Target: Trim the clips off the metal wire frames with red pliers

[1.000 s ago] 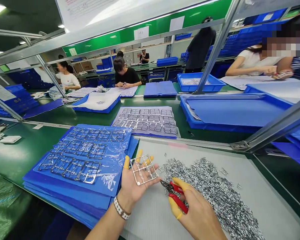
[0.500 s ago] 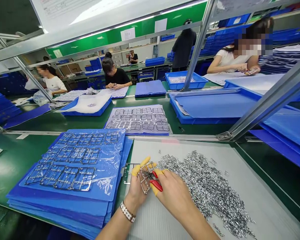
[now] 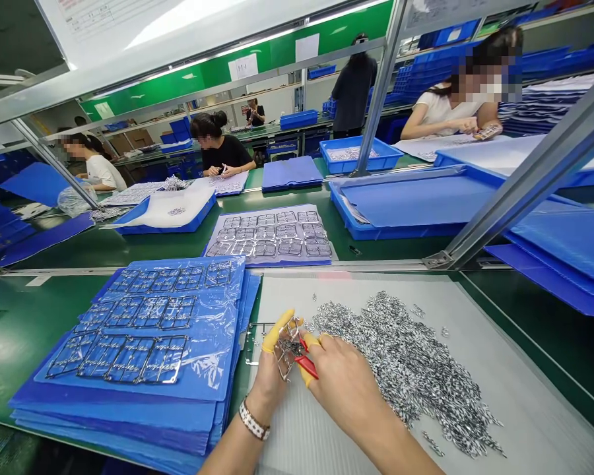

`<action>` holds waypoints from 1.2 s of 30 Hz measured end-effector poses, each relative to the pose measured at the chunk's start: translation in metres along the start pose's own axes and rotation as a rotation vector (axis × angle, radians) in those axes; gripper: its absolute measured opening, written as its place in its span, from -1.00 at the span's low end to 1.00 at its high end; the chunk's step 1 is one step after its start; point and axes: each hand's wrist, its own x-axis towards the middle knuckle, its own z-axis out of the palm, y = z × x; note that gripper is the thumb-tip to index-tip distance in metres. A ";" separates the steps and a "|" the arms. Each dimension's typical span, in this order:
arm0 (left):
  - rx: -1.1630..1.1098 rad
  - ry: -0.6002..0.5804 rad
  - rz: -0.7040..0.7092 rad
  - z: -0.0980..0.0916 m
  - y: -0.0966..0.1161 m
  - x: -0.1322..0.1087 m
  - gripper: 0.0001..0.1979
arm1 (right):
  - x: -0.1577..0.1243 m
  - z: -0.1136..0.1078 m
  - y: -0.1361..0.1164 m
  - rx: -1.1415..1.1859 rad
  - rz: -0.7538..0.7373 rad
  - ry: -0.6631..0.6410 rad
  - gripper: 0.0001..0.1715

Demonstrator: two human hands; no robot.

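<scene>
View: head, looking fwd & down at bench
L hand (image 3: 271,386): above L side of grey corrugated sheet (image 3: 307,435), fingers curled up, pinching metal frame (image 3: 286,351) w/ yellow finger cots (image 3: 278,332); white link bracelet (image 3: 253,421) on wrist
R hand (image 3: 349,389): above sheet, just R of L hand, fingers pressed round red-handled side cutters (image 3: 307,367); yellow cot on thumb
Cutters: tips in among frame bars, touching or nearly; jaws partly hidden, can't tell if closed
Metal frame: held upright-ish over sheet, between both hands, not touching sheet
Loose metal bits (image 3: 406,363): big heap on sheet, just R of hands
Spare frame piece (image 3: 253,343): at sheet's L edge
Blue stack (image 3: 129,422): just L of sheet, frames under clear film (image 3: 143,330) on top
Frames on mat (image 3: 270,237): past sheet's far edge
Blue bin (image 3: 361,155): further past sheet, holds metal bits
Co-workers: seated person (image 3: 222,152) far past sheet, hands on bench; seated person (image 3: 448,112) far R of it, holding small part
</scene>
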 end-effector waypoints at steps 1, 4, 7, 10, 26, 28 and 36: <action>-0.028 0.000 -0.039 0.000 0.000 0.000 -0.53 | -0.001 -0.002 0.001 0.001 0.005 -0.007 -0.55; -0.152 0.004 -0.178 0.002 0.003 -0.001 -0.56 | -0.001 -0.006 0.009 0.011 0.042 -0.025 -0.69; -0.225 0.007 -0.243 0.006 0.007 -0.001 -0.56 | 0.001 -0.006 0.018 -0.005 0.093 -0.017 -0.71; -0.219 0.003 -0.256 0.008 0.010 -0.002 -0.55 | 0.004 -0.001 0.023 -0.016 0.107 -0.019 -0.74; -0.116 0.030 -0.221 0.006 0.007 -0.002 -0.43 | 0.007 -0.001 0.021 0.015 0.109 -0.038 -0.74; -0.107 0.032 -0.218 0.006 0.007 -0.003 -0.42 | 0.007 0.000 0.022 0.014 0.106 -0.040 -0.74; -0.028 0.081 -0.155 -0.001 0.001 -0.002 -0.46 | 0.010 -0.003 0.020 0.033 0.113 -0.093 -0.73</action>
